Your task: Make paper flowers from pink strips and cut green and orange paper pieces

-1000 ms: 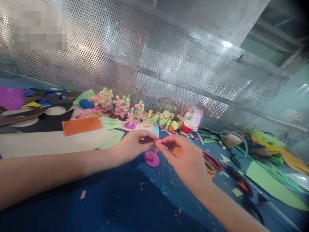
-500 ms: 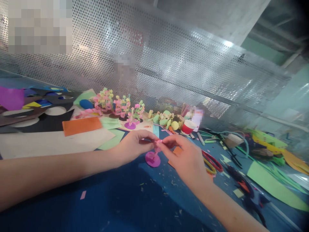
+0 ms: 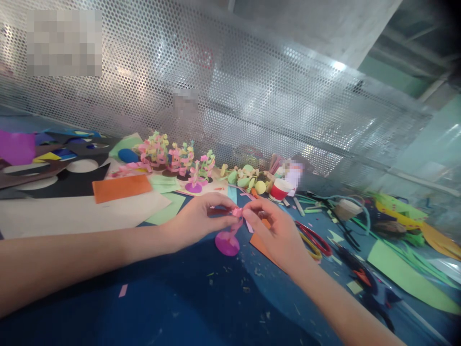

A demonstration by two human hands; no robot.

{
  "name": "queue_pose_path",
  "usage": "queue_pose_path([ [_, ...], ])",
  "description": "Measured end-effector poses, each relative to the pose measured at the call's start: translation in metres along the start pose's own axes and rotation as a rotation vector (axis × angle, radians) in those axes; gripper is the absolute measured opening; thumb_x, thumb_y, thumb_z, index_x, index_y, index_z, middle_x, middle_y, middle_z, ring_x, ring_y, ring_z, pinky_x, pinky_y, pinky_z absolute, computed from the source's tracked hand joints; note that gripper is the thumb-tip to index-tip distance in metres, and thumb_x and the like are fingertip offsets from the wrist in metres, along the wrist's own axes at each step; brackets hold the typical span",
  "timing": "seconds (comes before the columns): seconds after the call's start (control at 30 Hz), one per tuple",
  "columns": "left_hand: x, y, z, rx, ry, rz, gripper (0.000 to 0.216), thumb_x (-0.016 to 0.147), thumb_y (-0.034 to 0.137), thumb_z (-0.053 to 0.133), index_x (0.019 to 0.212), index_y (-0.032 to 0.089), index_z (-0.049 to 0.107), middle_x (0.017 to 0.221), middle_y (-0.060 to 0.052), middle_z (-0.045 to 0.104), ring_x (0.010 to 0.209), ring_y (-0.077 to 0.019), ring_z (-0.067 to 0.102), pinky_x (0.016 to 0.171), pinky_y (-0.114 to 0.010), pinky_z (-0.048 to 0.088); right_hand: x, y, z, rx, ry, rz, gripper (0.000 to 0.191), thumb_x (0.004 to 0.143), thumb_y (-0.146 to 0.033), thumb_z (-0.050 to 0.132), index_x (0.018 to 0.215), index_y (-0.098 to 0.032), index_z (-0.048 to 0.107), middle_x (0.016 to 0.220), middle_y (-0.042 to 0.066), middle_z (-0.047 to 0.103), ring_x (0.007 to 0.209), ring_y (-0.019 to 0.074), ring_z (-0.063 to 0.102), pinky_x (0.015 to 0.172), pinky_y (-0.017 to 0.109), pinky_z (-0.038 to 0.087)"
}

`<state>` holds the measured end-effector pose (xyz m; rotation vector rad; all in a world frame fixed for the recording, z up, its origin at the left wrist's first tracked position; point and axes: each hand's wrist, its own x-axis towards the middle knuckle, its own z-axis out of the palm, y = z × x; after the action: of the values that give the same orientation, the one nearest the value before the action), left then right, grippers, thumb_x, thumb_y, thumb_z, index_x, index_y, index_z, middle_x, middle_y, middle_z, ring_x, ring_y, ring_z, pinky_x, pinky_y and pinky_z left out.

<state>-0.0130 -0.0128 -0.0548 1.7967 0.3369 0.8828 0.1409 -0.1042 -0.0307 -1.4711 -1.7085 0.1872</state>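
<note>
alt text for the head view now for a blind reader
The left hand holds the pink top of a small craft piece with a round purple base, the right hand close beside it, over a blue table. Curly pink, yellow and green models stand behind, to the left; a red-and-white cup, to the right.

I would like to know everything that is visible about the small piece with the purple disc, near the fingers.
The small piece has a flat, round purple base, apparently foam or thick paper. A thin pink stem rises from it to a small, curled pink top. The left hand pinches the top; the right hand's fingertips are close beside it, their grip unclear. Whether the base touches the blue table is also unclear.
</note>
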Motion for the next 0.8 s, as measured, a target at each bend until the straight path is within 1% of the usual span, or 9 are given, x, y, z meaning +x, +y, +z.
queue_pose_path([
  [0.07, -0.001, 0.001, 0.000, -0.013, -0.008, -0.015, 0.018, 0.075, 0.027, 0.064, 0.089, 0.016, 0.066, 0.095, -0.005, 0.064, 0.092, -0.0175, 0.060, 0.088, -0.030, 0.046, -0.002, 0.000, -0.002, 0.027, 0.011, 0.013, 0.018, 0.087, -0.037, 0.050, 0.088, -0.021, 0.057, 0.085, 0.002, 0.061, 0.075, 0.0154, 0.056, 0.068, 0.028, 0.045],
  [0.17, -0.003, 0.000, 0.001, -0.034, -0.012, -0.015, 0.019, 0.073, 0.027, 0.066, 0.089, 0.017, 0.066, 0.098, -0.005, 0.063, 0.092, -0.0178, 0.060, 0.088, -0.030, 0.046, -0.007, -0.002, -0.003, -0.008, 0.024, 0.019, 0.020, 0.083, -0.036, 0.057, 0.096, -0.021, 0.056, 0.094, 0.003, 0.059, 0.079, 0.0158, 0.055, 0.071, 0.029, 0.045],
  [0.3, -0.009, 0.001, 0.003, -0.022, -0.044, 0.001, 0.019, 0.074, 0.028, 0.066, 0.090, 0.019, 0.066, 0.098, -0.004, 0.061, 0.092, -0.0173, 0.060, 0.088, -0.030, 0.047, -0.016, -0.005, 0.001, -0.030, 0.017, -0.011, 0.015, 0.083, -0.031, 0.057, 0.096, -0.024, 0.058, 0.097, 0.002, 0.059, 0.085, 0.0159, 0.054, 0.075, 0.029, 0.044],
  [0.43, -0.014, 0.005, 0.004, -0.001, -0.025, -0.023, 0.020, 0.075, 0.028, 0.064, 0.093, 0.018, 0.064, 0.098, -0.004, 0.061, 0.094, -0.0171, 0.059, 0.092, -0.031, 0.045, -0.021, -0.006, 0.005, 0.012, 0.050, -0.028, 0.015, 0.084, -0.026, 0.056, 0.099, -0.027, 0.057, 0.097, 0.002, 0.059, 0.090, 0.0174, 0.054, 0.077, 0.030, 0.045],
  [0.63, -0.016, 0.009, 0.005, -0.004, -0.030, -0.018, 0.016, 0.074, 0.025, 0.064, 0.089, 0.018, 0.064, 0.099, -0.004, 0.061, 0.095, -0.0174, 0.058, 0.091, -0.031, 0.045, -0.023, -0.009, 0.008, 0.073, 0.045, -0.023, 0.010, 0.083, -0.025, 0.057, 0.094, -0.025, 0.057, 0.093, 0.001, 0.059, 0.085, 0.0157, 0.053, 0.075, 0.029, 0.044],
  [0.7, -0.016, 0.009, 0.005, -0.023, -0.023, -0.040, 0.017, 0.074, 0.025, 0.065, 0.090, 0.018, 0.064, 0.101, -0.005, 0.061, 0.095, -0.0182, 0.059, 0.091, -0.032, 0.046, -0.024, -0.010, 0.009, 0.094, 0.052, 0.001, 0.015, 0.083, -0.027, 0.057, 0.099, -0.025, 0.055, 0.093, 0.001, 0.058, 0.083, 0.0158, 0.052, 0.074, 0.029, 0.044],
  [0.8, -0.018, 0.008, 0.007, -0.081, -0.048, -0.084, 0.023, 0.075, 0.025, 0.064, 0.098, 0.020, 0.061, 0.104, -0.005, 0.062, 0.097, -0.0192, 0.059, 0.091, -0.033, 0.046, -0.025, -0.012, 0.010, 0.095, 0.058, 0.031, 0.023, 0.084, -0.029, 0.056, 0.107, -0.026, 0.054, 0.095, 0.002, 0.057, 0.084, 0.0163, 0.052, 0.074, 0.030, 0.045],
])
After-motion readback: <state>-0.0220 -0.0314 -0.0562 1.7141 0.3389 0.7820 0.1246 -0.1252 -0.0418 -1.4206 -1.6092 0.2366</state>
